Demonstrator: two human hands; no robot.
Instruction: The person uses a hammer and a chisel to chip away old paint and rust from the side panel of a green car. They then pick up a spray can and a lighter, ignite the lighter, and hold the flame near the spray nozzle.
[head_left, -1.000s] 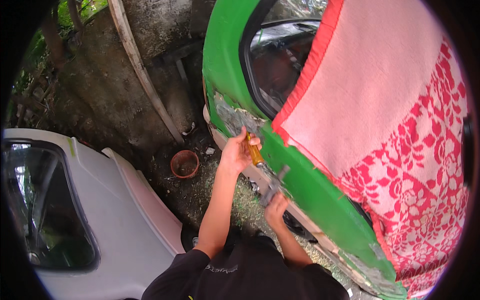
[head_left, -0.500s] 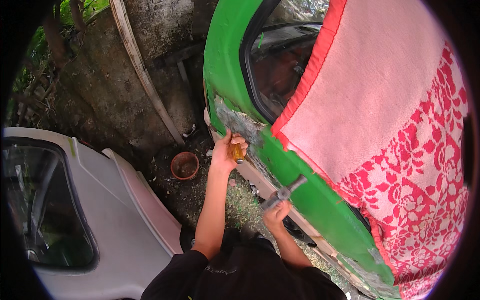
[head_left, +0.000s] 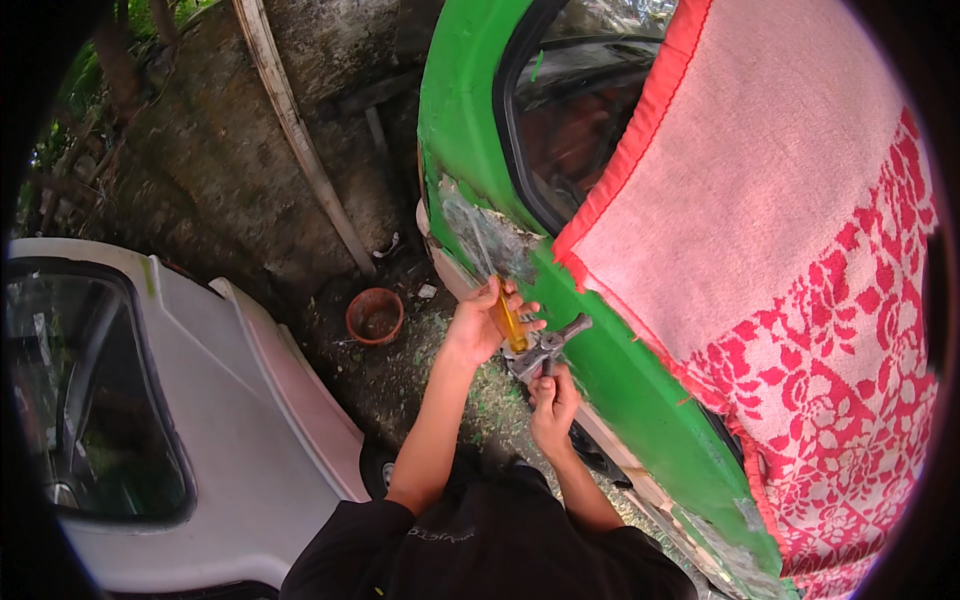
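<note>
In my left hand is a screwdriver with a see-through amber handle. Thumb and fingers wrap it loosely, some fingertips lifted off. Its thin shaft points away toward a scraped grey patch on the green car; whether the tip touches cannot be made out. A hammer is gripped by its handle in my right hand, close below and to the right of the left one. The hammer's grey head lies right by the butt of the screwdriver handle; contact between them is unclear.
A pink and red floral towel drapes over the green car at right. To the left stands a grey car. A reddish-brown pot sits on the littered ground, near a leaning wooden plank and a stained wall.
My left hand has shifted right and slightly down, turning the screwdriver so its shaft shows. The hammer has come up and left, its head now at the handle's butt. The view has shifted slightly.
</note>
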